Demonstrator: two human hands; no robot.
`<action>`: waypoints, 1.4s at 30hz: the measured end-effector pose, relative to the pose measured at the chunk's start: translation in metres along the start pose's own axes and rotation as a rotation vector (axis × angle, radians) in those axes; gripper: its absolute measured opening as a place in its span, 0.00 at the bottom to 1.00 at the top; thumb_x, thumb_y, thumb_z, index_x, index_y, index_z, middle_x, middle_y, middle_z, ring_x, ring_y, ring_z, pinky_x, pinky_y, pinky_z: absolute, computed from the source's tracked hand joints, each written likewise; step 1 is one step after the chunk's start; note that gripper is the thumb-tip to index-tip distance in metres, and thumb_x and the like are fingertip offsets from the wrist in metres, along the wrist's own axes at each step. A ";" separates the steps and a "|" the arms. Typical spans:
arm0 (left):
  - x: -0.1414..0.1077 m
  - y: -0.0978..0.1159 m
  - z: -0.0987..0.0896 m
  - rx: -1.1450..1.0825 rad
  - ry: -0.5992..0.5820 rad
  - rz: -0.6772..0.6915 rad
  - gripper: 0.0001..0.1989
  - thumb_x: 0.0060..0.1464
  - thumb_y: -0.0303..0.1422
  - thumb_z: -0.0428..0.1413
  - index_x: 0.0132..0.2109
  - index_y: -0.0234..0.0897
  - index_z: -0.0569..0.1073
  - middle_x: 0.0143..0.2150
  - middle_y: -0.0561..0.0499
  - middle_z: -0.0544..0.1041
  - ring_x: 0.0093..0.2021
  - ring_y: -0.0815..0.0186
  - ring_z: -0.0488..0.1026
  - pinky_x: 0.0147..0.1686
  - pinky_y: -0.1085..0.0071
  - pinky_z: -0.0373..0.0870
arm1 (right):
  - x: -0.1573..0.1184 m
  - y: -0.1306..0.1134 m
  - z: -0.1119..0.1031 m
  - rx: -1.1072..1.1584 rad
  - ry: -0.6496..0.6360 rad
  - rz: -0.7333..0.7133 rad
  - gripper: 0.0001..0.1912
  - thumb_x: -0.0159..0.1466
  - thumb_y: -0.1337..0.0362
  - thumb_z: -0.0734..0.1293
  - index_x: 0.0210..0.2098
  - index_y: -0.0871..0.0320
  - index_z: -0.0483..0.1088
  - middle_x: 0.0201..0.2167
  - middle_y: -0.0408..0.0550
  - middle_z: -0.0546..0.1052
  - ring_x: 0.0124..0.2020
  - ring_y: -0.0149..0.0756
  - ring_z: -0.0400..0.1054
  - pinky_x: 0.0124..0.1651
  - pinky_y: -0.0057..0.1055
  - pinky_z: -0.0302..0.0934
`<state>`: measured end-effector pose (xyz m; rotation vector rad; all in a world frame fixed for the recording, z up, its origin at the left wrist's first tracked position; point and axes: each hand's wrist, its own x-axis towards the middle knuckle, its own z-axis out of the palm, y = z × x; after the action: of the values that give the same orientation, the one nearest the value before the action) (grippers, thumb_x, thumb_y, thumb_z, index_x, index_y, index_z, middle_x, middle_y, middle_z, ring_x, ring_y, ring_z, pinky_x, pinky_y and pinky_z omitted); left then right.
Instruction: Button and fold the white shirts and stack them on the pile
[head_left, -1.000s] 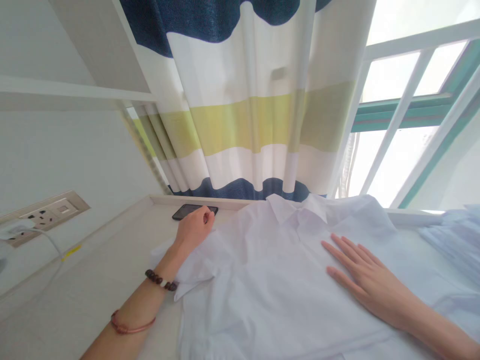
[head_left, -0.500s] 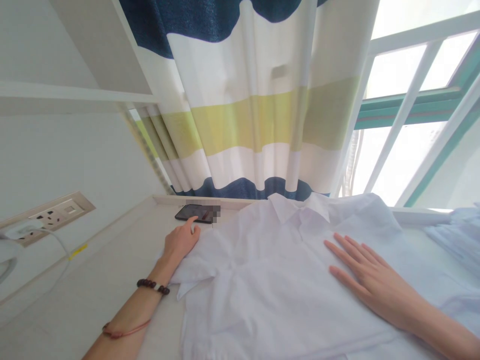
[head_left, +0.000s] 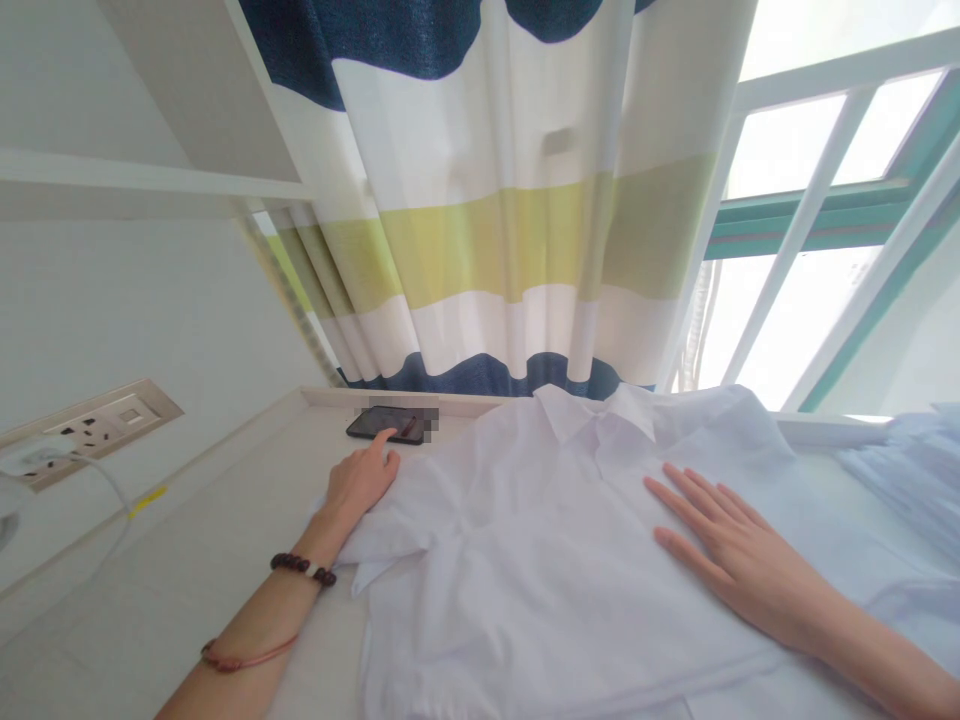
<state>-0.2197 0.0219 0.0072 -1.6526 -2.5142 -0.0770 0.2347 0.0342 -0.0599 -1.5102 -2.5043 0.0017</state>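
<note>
A white collared shirt (head_left: 525, 560) lies spread out in front of me, its collar toward the curtain. My right hand (head_left: 739, 560) rests flat on the right part of the shirt, open with fingers stretched. At the far left corner, a dark smartphone (head_left: 375, 422) lies on the white surface, part of it pixelated. The index finger of my left hand (head_left: 362, 480) points out onto the phone's screen. The thumb stands apart, the other fingers look bent, and nothing is held. A shirt sleeve lies beside that wrist.
A striped curtain (head_left: 480, 240) hangs behind the shirt. Folded pale cloth (head_left: 911, 480) lies at the right, near the barred window (head_left: 795, 230). On the left wall is a socket panel (head_left: 112, 425) with a plugged-in white charger and cable (head_left: 112, 480). A low raised edge (head_left: 465, 405) runs along the back.
Both hands stay almost where they were, the left fingertip still on the phone and the right palm on the shirt. The whole view has shifted very slightly.
</note>
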 end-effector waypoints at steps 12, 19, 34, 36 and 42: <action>-0.003 0.017 -0.013 -0.013 -0.004 0.104 0.17 0.60 0.36 0.43 0.54 0.41 0.65 0.33 0.48 0.78 0.36 0.54 0.76 0.36 0.64 0.67 | 0.001 -0.006 -0.011 0.007 -0.032 0.016 0.34 0.65 0.41 0.49 0.66 0.47 0.52 0.68 0.44 0.50 0.68 0.44 0.41 0.67 0.50 0.41; -0.031 0.058 -0.029 -0.195 0.086 0.539 0.17 0.63 0.40 0.41 0.50 0.40 0.69 0.46 0.49 0.76 0.48 0.61 0.72 0.49 0.67 0.65 | 0.002 -0.009 -0.017 0.013 -0.009 0.003 0.32 0.67 0.43 0.49 0.65 0.50 0.53 0.67 0.49 0.52 0.67 0.44 0.43 0.66 0.50 0.43; -0.055 0.082 0.020 -0.062 -0.147 0.926 0.28 0.63 0.48 0.41 0.68 0.55 0.44 0.70 0.59 0.45 0.69 0.55 0.43 0.65 0.51 0.43 | 0.001 -0.013 -0.036 0.057 -0.074 0.040 0.33 0.68 0.45 0.46 0.66 0.53 0.50 0.69 0.54 0.45 0.68 0.46 0.35 0.66 0.49 0.40; -0.050 0.074 0.023 -0.040 -0.139 0.925 0.29 0.63 0.48 0.42 0.67 0.56 0.43 0.69 0.60 0.45 0.69 0.55 0.44 0.65 0.51 0.44 | -0.004 -0.005 -0.038 0.048 -0.084 0.073 0.34 0.68 0.44 0.46 0.67 0.54 0.50 0.69 0.53 0.46 0.68 0.46 0.35 0.66 0.49 0.39; -0.038 0.061 0.030 -0.080 -0.134 0.933 0.31 0.60 0.48 0.46 0.67 0.60 0.44 0.69 0.62 0.48 0.68 0.54 0.48 0.65 0.51 0.46 | -0.029 0.042 -0.043 -0.013 -0.102 0.153 0.35 0.69 0.46 0.46 0.67 0.62 0.49 0.68 0.54 0.48 0.68 0.42 0.41 0.67 0.47 0.41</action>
<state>-0.1514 0.0146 -0.0293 -2.7304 -1.5723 0.0321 0.2919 0.0242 -0.0281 -1.7450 -2.4627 0.0892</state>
